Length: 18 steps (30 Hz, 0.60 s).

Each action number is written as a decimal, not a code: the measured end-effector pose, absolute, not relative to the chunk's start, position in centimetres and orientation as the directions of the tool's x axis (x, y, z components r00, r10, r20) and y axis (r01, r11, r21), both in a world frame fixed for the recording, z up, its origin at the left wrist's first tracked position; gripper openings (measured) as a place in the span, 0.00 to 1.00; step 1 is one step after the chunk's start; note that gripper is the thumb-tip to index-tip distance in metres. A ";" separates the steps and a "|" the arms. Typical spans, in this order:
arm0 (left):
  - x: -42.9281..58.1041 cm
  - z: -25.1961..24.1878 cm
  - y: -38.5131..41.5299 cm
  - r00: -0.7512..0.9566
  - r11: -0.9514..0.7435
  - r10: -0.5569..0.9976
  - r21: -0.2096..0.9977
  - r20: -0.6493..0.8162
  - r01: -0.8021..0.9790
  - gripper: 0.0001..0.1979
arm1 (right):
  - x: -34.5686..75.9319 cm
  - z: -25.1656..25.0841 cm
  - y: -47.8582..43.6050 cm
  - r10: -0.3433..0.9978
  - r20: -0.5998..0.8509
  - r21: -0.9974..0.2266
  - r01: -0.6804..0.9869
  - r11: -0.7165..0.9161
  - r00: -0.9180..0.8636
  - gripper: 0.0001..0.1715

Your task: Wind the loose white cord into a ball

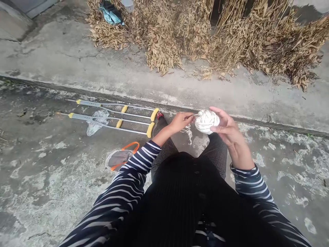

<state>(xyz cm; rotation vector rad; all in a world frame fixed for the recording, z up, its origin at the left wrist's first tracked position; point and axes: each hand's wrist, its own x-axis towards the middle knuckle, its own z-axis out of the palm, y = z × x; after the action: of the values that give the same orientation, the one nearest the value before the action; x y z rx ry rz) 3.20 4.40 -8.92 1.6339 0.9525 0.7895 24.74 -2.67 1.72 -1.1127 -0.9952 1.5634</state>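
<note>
A rounded white bundle (207, 121), creased like gathered cloth with thin dark lines across it, is held up in front of my body. My right hand (228, 130) grips it from the right side, thumb below and fingers above. At its left side, my left hand (182, 121) is closed in a pinch on a thin string that runs to the bundle. Loose white strands (189, 132) hang below the left fingers. The far side of the bundle is hidden.
Two metal crutches (110, 118) with yellow pads lie on the concrete at the left, a clear plastic bag (97, 121) by them. Nearer stands a bag with orange handles (136, 145). Beyond a low concrete ledge (123, 73) are dried plants (164, 37) and a blue-black cloth (111, 13).
</note>
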 end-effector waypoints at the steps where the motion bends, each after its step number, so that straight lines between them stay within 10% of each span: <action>1: 3.0 -9.5 4.2 0.466 -0.111 0.885 0.973 0.003 0.204 0.14 | 24.8 1.6 -2.7 0.966 -0.214 -0.945 -0.221 -0.243 -0.147 0.42; 11: 3.6 -10.4 7.3 0.474 -0.012 0.876 0.980 -0.086 0.199 0.11 | 26.3 4.8 -3.5 0.981 -0.132 -0.967 -0.199 -0.159 -0.143 0.45; 18: 2.8 -12.1 9.3 0.544 -0.026 0.824 0.949 -0.157 0.314 0.12 | 28.9 7.9 -3.9 0.995 0.055 -0.961 -0.267 0.077 0.089 0.27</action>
<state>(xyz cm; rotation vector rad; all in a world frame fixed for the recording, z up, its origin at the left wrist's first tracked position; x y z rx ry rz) 2.75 9.33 -12.06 1.6011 0.9889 0.5398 28.92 -3.86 7.86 -0.9969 -0.9808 1.2198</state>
